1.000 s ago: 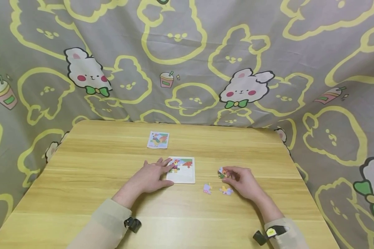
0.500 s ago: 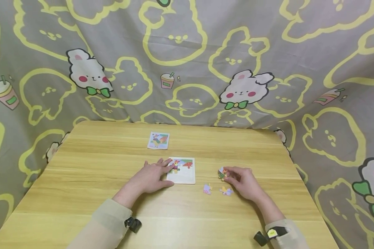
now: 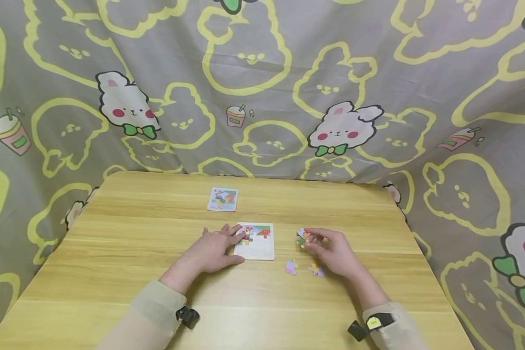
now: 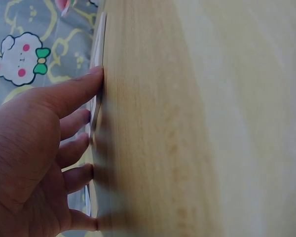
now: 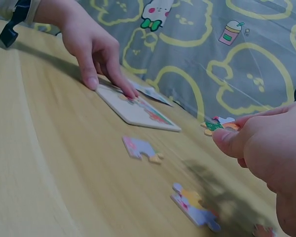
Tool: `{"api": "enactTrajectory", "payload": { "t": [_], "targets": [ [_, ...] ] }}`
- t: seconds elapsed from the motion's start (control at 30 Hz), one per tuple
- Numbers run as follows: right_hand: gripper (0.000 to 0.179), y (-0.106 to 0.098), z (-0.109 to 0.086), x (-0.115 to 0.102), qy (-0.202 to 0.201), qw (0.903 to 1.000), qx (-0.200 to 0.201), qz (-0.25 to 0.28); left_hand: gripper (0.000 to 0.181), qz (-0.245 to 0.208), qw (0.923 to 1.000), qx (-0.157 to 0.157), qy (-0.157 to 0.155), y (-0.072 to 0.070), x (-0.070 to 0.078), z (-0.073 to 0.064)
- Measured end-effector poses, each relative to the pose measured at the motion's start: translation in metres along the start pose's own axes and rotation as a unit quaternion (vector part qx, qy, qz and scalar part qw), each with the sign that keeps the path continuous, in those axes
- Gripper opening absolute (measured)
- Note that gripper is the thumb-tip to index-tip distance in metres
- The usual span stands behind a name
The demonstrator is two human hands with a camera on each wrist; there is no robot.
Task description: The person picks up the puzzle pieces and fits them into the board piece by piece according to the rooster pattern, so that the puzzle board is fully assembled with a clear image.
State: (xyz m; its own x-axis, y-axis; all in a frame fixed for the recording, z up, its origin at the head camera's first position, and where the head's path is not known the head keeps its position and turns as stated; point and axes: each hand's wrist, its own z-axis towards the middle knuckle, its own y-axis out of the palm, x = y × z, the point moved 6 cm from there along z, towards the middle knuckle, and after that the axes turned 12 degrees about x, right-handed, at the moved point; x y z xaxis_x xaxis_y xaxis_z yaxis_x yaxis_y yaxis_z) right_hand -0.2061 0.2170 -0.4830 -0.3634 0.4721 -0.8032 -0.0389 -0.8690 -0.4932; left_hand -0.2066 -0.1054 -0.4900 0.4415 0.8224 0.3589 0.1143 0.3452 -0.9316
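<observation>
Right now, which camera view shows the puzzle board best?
The head view: it shows the puzzle board from above, partly under the left hand. Right wrist shows it closer but slanted; left wrist, only its thin edge.

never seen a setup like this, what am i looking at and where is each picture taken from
There is no robot, just a person's two bare hands. The wide view looks forward and down from the head; the close ones come from the left and right wrists. On the wooden table lie a partly filled puzzle board, loose pieces and, farther back, a small picture card. The left hand rests on the puzzle board's left side. The right hand pinches at least one puzzle piece above the table. A patterned cloth hangs behind.
</observation>
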Motion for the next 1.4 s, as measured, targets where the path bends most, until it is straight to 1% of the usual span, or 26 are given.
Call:
{"api": "enactTrajectory", "payload": {
  "t": [0.2, 0.47, 0.67, 0.87, 1.07, 1.23, 1.4],
  "targets": [
    [0.039, 0.012, 0.006, -0.010, -0.004, 0.9999, -0.004, 0.009, 0.076, -0.002, 1.0000, 0.003, -0.003, 0.000, 0.000, 0.000],
    [0.039, 0.029, 0.014, -0.023, -0.012, 0.9995, -0.028, 0.013, 0.076, -0.003, 1.0000, 0.000, -0.005, 0.001, -0.001, 0.000],
    [0.040, 0.044, 0.020, -0.026, -0.016, 0.9990, -0.039, 0.012, 0.075, 0.002, 1.0000, 0.000, -0.004, 0.002, -0.003, 0.000],
    [0.039, 0.062, 0.022, -0.027, -0.007, 0.9981, -0.058, 0.022, 0.076, 0.003, 1.0000, 0.002, -0.001, 0.001, -0.002, 0.001],
    [0.037, 0.077, 0.023, -0.030, -0.018, 0.9967, -0.075, 0.026, 0.076, 0.007, 1.0000, 0.003, -0.001, 0.003, -0.003, 0.000],
    [0.037, 0.086, 0.025, -0.031, -0.021, 0.9963, -0.082, 0.016, 0.076, 0.009, 1.0000, 0.003, 0.002, 0.002, -0.003, 0.001],
    [0.037, 0.094, 0.027, -0.032, -0.015, 0.9956, -0.092, 0.004, 0.077, 0.009, 0.9999, 0.003, 0.003, 0.000, -0.002, 0.001]
  ]
}}
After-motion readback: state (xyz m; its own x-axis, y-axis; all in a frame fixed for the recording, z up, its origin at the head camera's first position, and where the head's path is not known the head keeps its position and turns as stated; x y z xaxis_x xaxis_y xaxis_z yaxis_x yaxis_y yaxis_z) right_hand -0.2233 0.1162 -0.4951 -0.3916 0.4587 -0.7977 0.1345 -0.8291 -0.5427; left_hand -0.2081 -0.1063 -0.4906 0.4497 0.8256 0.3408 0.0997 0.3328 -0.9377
